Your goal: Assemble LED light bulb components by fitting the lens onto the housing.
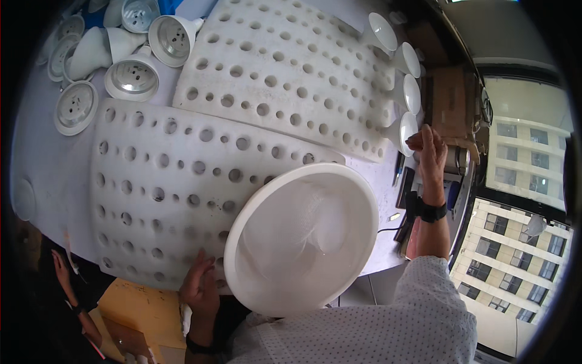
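Note:
My right hand (429,151) reaches to the right edge of the table, its fingers closed at the rim of the nearest white light bulb (407,133). That bulb belongs to a row of upturned, wide-faced bulbs along the right side of the far foam board (291,60). My left hand (202,285) is over the front edge of the near foam board (182,188), fingers loosely curled and slightly apart, holding nothing that I can see. Just right of it, a large white basin (248,255) tilts in front of my body, its inside showing no objects.
Several reflector bulbs with open faces (132,77) lie at the far left, by a blue container (170,6). Cardboard boxes (448,97) and small tools stand along the right edge, beside a window. Another person's hand (62,273) shows at lower left, near a yellow board (139,309).

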Available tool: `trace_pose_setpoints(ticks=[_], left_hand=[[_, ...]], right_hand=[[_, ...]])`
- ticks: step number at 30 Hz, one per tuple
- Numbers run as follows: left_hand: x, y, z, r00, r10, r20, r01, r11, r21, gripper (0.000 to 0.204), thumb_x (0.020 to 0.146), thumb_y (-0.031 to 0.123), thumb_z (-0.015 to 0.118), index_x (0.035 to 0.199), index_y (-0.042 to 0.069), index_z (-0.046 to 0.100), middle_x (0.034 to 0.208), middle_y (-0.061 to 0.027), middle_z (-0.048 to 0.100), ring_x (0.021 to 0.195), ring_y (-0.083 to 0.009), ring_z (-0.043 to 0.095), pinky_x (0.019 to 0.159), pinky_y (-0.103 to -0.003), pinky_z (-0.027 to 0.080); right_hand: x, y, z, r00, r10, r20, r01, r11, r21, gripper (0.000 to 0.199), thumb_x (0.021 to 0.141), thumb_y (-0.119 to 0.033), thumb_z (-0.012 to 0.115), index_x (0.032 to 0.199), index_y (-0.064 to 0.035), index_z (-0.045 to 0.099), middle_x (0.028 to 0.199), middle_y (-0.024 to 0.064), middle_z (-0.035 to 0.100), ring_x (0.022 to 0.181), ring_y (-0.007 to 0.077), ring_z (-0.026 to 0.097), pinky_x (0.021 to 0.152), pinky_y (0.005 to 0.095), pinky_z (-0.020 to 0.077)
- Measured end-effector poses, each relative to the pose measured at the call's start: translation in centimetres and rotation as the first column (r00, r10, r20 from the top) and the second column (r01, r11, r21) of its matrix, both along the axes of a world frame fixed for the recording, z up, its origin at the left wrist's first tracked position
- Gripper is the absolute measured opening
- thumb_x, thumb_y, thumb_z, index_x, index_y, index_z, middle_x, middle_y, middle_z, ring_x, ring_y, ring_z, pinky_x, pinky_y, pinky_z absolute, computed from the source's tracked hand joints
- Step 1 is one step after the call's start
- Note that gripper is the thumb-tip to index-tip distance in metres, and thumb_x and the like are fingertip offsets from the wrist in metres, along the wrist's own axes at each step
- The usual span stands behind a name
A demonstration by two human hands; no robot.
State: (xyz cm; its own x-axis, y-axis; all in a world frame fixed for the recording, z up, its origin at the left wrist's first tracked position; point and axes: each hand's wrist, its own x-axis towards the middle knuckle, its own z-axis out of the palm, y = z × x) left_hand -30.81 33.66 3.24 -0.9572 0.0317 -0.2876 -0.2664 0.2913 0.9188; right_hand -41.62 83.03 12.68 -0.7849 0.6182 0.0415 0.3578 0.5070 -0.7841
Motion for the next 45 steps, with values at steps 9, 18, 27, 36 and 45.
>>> trace_pose_setpoints(ticks=[9,18,27,36,45], left_hand=[[1.9,-7.6,-0.7,0.957,-0.263,-0.125,0.279,0.949,0.143,0.017,0.086,0.0,0.047,0.095,-0.007,0.059,0.105,-0.0255,0.062,0.092,-0.0255,0.064,0.079,-0.034,0.052],[8.8,-17.6,-7.8,0.969,-0.189,-0.157,0.231,0.916,0.328,0.008,0.083,0.0,0.054,0.083,-0.005,0.059,0.097,-0.0218,0.065,0.083,-0.0274,0.067,0.074,-0.033,0.054],[17.2,-22.3,-10.6,0.972,-0.189,-0.141,0.222,0.933,0.284,0.01,0.083,0.0,0.058,0.092,-0.004,0.061,0.103,-0.0188,0.064,0.093,-0.0258,0.065,0.082,-0.031,0.051],[19.4,-20.5,-6.4,0.802,-0.498,-0.329,0.59,0.579,0.563,0.022,0.084,0.005,0.06,0.105,-0.004,0.057,0.101,-0.0143,0.063,0.1,-0.0219,0.061,0.085,-0.028,0.047],[24.0,-18.7,-7.5,0.943,-0.333,0.022,-0.244,-0.643,0.726,0.076,0.066,0.029,0.064,0.126,-0.009,0.037,0.122,-0.0134,0.04,0.116,-0.023,0.04,0.097,-0.029,0.029]], right_hand=[[13.9,-9.4,1.0,0.981,-0.168,-0.096,0.175,0.981,0.078,0.032,0.096,-0.021,0.045,0.121,-0.0018,0.053,0.075,0.0075,0.067,0.071,0.0142,0.066,0.065,0.0258,0.053],[24.3,-16.7,-5.9,0.869,-0.421,-0.26,0.439,0.898,0.012,0.039,0.091,-0.014,0.052,0.129,-0.005,0.045,0.119,0.0111,0.057,0.118,0.0205,0.048,0.1,0.0353,0.0346],[31.4,-30.7,-6.3,0.775,-0.221,-0.591,0.443,0.858,0.26,0.052,0.087,-0.007,0.052,0.135,0.0005,0.032,0.134,0.0174,0.039,0.125,0.0279,0.037,0.104,0.0379,0.0313],[31.4,-55.1,-10.3,0.288,0.748,-0.598,-0.93,0.367,0.011,0.066,0.073,-0.02,0.066,0.131,0.0,0.041,0.124,0.0246,0.038,0.118,0.0366,0.042,0.098,0.044,0.0347],[33.8,-61.6,-11.1,0.49,0.612,-0.621,-0.821,0.563,-0.094,0.074,0.068,-0.022,0.063,0.13,0.0103,0.036,0.127,0.0242,0.034,0.118,0.0321,0.038,0.101,0.0399,0.0277]])
